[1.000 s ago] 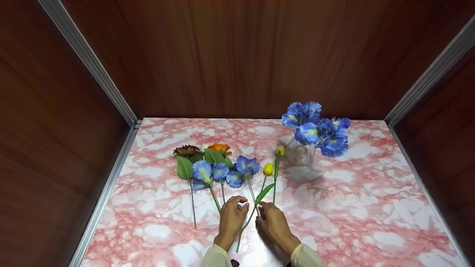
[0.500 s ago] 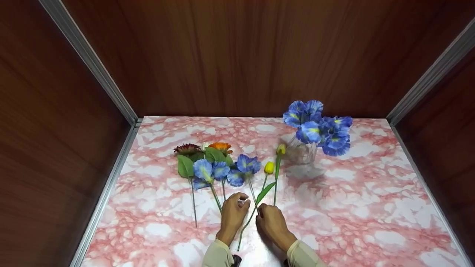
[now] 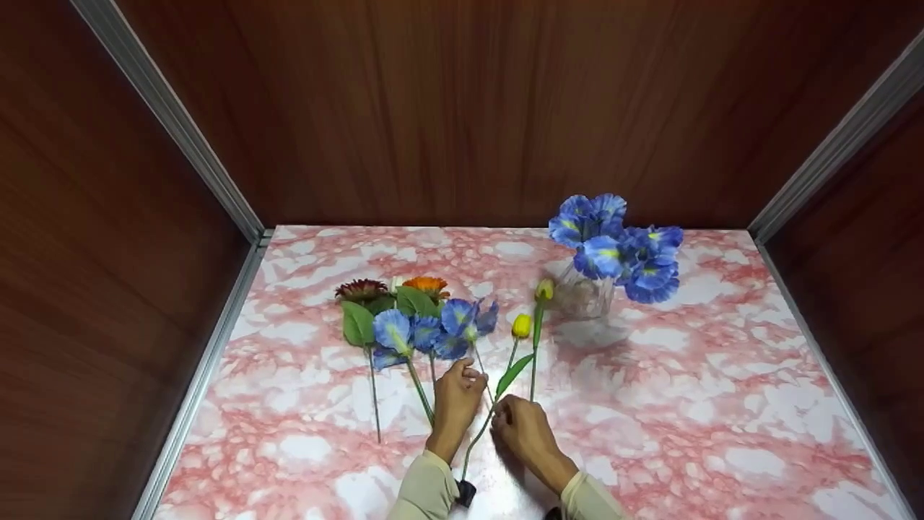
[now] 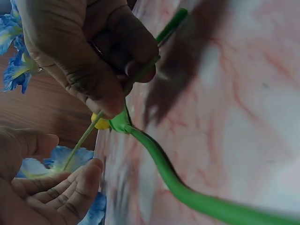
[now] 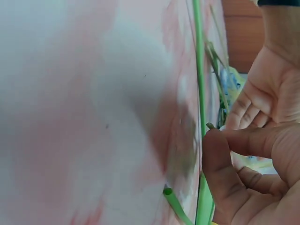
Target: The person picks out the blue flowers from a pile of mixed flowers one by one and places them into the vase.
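Note:
My right hand pinches the thin stem of a blue iris between thumb and fingers, close to the stem's cut end in the right wrist view. My left hand is just below the bloom. In the left wrist view, that left hand has thumb and fingers apart on either side of the stem, not closed on it; whether it touches the stem I cannot tell. A yellow tulip with a green leaf lies on the table, its stem passing between my hands.
A clear glass vase with several blue irises stands at the back right. Another tulip lies near it. To the left lie another blue iris, a dark red flower and an orange flower. Wooden panels surround the table.
The iris in my right hand has turned, its bloom shifting slightly left toward the other iris. My left hand has moved a little forward, up toward that bloom. The right hand keeps its pinch.

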`<state>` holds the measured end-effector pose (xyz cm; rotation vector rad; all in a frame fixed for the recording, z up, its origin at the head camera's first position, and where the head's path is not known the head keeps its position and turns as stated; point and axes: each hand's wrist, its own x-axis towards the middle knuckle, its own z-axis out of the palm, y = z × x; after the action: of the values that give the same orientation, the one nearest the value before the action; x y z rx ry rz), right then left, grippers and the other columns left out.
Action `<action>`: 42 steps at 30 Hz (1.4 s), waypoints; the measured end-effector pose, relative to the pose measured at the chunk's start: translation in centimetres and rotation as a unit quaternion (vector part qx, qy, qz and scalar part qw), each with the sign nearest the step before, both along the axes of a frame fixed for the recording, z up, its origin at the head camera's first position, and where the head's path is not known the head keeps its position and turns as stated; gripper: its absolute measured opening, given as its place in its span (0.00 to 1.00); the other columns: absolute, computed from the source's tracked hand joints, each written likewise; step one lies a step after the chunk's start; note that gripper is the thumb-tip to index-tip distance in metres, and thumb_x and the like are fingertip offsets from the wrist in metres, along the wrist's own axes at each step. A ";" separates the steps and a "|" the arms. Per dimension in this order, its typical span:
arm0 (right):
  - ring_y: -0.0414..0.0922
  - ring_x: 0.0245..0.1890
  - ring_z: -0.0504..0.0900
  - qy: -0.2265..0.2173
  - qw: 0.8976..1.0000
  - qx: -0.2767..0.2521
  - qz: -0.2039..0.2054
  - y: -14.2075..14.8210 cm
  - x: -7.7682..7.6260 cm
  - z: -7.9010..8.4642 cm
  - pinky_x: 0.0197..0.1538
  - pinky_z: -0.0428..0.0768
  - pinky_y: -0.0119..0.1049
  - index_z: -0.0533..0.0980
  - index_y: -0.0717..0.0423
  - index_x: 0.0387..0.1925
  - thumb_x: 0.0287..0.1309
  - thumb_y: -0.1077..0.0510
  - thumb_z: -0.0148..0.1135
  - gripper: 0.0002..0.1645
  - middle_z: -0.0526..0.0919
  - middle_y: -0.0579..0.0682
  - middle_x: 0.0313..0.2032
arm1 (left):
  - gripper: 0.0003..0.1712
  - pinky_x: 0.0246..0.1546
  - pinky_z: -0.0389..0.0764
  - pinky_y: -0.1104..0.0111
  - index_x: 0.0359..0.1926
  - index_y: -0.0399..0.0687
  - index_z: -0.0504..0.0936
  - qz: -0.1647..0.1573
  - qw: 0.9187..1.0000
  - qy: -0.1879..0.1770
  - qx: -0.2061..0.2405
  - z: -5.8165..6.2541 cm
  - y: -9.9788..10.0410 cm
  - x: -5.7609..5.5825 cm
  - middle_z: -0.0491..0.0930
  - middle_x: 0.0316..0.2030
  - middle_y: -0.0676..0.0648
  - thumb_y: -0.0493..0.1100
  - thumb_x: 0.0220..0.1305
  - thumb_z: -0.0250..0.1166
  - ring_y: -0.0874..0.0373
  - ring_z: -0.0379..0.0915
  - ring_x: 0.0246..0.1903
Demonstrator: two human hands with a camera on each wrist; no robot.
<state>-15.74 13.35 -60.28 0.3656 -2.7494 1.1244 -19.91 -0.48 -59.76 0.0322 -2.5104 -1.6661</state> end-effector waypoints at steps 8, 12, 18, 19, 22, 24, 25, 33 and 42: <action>0.35 0.19 0.71 0.018 1.000 -0.025 0.006 0.0 0.4 0.4 0.24 0.72 0.32 0.77 0.58 0.26 0.43 0.72 0.61 0.08 0.76 0.42 0.18 | 0.20 0.26 0.80 0.69 0.50 0.31 0.80 -0.001 0.998 -0.012 0.054 1.0 0.3 -0.6 0.85 0.31 0.48 0.36 0.56 0.62 0.58 0.82 0.27; 0.36 0.20 0.74 0.032 0.999 -0.030 0.008 -0.1 0.5 0.6 0.25 0.74 0.32 0.78 0.59 0.27 0.42 0.72 0.61 0.08 0.79 0.43 0.19 | 0.20 0.25 0.82 0.67 0.51 0.29 0.78 -0.003 0.993 -0.033 0.115 1.3 0.4 -0.9 0.85 0.33 0.43 0.34 0.58 0.61 0.55 0.82 0.26; 0.36 0.21 0.73 0.038 0.999 -0.034 0.009 0.0 0.7 0.6 0.26 0.73 0.32 0.77 0.58 0.26 0.43 0.71 0.62 0.08 0.77 0.40 0.20 | 0.17 0.26 0.83 0.59 0.50 0.27 0.77 0.004 0.983 -0.030 0.179 1.9 0.5 -1.3 0.83 0.35 0.33 0.29 0.60 0.60 0.41 0.82 0.29; 0.36 0.21 0.73 0.041 0.998 -0.036 0.009 0.0 0.7 0.6 0.26 0.73 0.32 0.77 0.58 0.26 0.43 0.71 0.62 0.08 0.76 0.40 0.20 | 0.16 0.27 0.83 0.57 0.50 0.26 0.77 0.005 0.982 -0.029 0.186 2.0 0.5 -1.4 0.82 0.34 0.32 0.28 0.60 0.59 0.39 0.81 0.29; 0.35 0.21 0.72 0.048 0.998 -0.044 0.010 0.0 0.7 0.6 0.26 0.73 0.31 0.77 0.57 0.26 0.43 0.71 0.63 0.08 0.76 0.40 0.20 | 0.14 0.26 0.82 0.56 0.48 0.24 0.77 0.002 0.980 -0.025 0.199 3.2 0.4 -1.4 0.81 0.32 0.31 0.25 0.59 0.57 0.34 0.80 0.30; 0.34 0.21 0.70 0.051 0.998 -0.046 0.008 0.0 0.7 0.6 0.25 0.72 0.30 0.77 0.57 0.27 0.43 0.71 0.63 0.08 0.75 0.39 0.20 | 0.13 0.26 0.83 0.56 0.46 0.24 0.77 0.000 0.978 -0.027 0.205 4.2 0.4 -1.2 0.81 0.31 0.32 0.24 0.60 0.56 0.32 0.79 0.30; 0.33 0.20 0.70 0.052 0.998 -0.046 0.006 0.0 0.7 0.6 0.25 0.71 0.30 0.77 0.57 0.27 0.43 0.71 0.63 0.08 0.74 0.39 0.19 | 0.13 0.26 0.83 0.57 0.46 0.24 0.77 -0.001 0.978 -0.028 0.208 4.8 0.3 -1.1 0.81 0.31 0.32 0.24 0.60 0.56 0.32 0.79 0.30; 0.36 0.22 0.72 0.051 0.998 -0.028 -0.005 0.0 0.6 0.6 0.27 0.74 0.32 0.77 0.57 0.26 0.42 0.72 0.62 0.10 0.77 0.41 0.21 | 0.11 0.25 0.83 0.57 0.42 0.23 0.77 -0.003 0.972 -0.020 0.235 6.3 0.2 -0.8 0.80 0.28 0.32 0.24 0.59 0.54 0.40 0.79 0.25; 0.35 0.22 0.73 0.029 0.999 -0.038 -0.016 0.8 0.3 0.7 0.28 0.74 0.32 0.79 0.57 0.30 0.46 0.71 0.63 0.08 0.77 0.40 0.21 | 0.06 0.28 0.82 0.51 0.37 0.22 0.79 0.021 0.962 -0.011 0.271 6.7 0.4 -1.5 0.78 0.23 0.38 0.24 0.59 0.57 0.47 0.77 0.22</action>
<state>-15.47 14.14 -59.54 0.3368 -2.6434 1.1875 -21.41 -0.13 -53.02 0.1558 -1.9698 -2.2825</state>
